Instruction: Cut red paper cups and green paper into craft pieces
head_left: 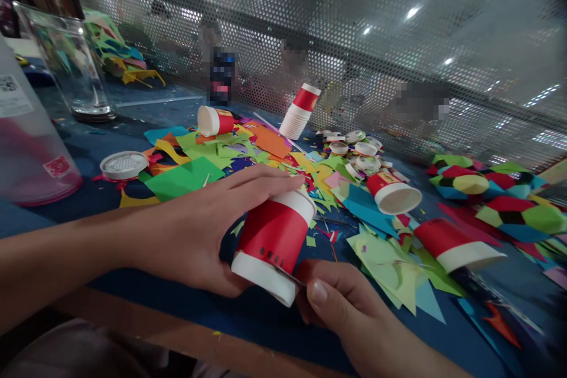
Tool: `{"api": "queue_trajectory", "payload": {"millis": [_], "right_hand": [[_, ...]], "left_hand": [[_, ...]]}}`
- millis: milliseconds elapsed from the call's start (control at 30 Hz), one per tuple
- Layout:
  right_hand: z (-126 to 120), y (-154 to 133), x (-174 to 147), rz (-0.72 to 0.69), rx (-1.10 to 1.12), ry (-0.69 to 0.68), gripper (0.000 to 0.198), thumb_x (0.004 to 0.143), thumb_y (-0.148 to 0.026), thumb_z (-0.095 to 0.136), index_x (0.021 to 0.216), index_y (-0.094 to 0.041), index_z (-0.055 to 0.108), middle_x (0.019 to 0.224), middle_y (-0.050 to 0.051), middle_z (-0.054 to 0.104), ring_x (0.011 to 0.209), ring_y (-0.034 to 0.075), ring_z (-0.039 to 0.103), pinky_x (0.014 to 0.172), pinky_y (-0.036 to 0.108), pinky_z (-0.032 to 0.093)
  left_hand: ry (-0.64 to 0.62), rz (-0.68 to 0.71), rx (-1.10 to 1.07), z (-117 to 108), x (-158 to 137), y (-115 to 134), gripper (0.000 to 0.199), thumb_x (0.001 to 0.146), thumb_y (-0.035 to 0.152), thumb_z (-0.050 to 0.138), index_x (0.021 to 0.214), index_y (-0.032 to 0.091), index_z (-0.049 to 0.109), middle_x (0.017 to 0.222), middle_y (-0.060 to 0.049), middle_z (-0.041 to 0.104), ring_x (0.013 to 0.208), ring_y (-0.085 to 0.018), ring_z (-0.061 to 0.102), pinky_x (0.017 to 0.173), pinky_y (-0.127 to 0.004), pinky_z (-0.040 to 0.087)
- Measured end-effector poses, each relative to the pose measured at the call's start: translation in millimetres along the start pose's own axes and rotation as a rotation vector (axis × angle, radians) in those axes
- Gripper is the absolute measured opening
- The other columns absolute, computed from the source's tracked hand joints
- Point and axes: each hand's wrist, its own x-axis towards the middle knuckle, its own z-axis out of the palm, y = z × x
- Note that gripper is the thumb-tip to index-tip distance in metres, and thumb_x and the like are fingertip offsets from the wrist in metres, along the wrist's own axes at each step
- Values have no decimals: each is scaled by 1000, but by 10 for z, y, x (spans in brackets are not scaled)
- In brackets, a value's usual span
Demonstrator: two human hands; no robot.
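Observation:
A red and white paper cup [275,230] is tilted in front of me above the table's near edge. My left hand [212,224] is wrapped round it from the left, the fingers over its far side and the thumb below. Pinched in my right hand [341,301] is a thin dark blade [286,274], whose handle, if any, is hidden by the fingers. The blade lies against the cup along the line between the red wall and the white band at the near end. A slit seems to run there, and the band's right corner stands out a little.
Coloured paper scraps [190,177] cover the blue table [155,301]. Other paper cups lie about, and a stack of cups [301,112] stands behind. Cut cup ends [363,150] are heaped at right. A glass jar [73,65] and a plastic bottle [33,136] stand left.

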Motion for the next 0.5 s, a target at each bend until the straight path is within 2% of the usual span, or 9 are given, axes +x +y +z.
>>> {"api": "queue_trajectory", "payload": {"millis": [167,300,500], "right_hand": [[3,-10,15,-9,1,9,58,85,-74,47,68,-19,55,65,-1,48,62,13,37,57,26,29],[20,-58,-5,6,-18,7,55,86,-71,50,69,-19,56,65,-2,47,58,11,34,56,24,31],[71,-103,1,61,-44,32,59,84,-75,46,65,-20,54,64,-2,44,59,12,33,56,24,30]], "left_hand": [[-38,-16,24,-28,-11,-4,100,66,28,79,149,17,25,152,-12,40,143,-29,33,119,-37,31],[-92,-32,78,-58,-20,1,99,68,30,80,149,15,25,152,-14,38,141,-28,37,117,-34,32],[-84,-22,76,-63,-18,3,97,67,29,80,148,14,28,149,-15,40,138,-28,40,116,-34,34]]}}
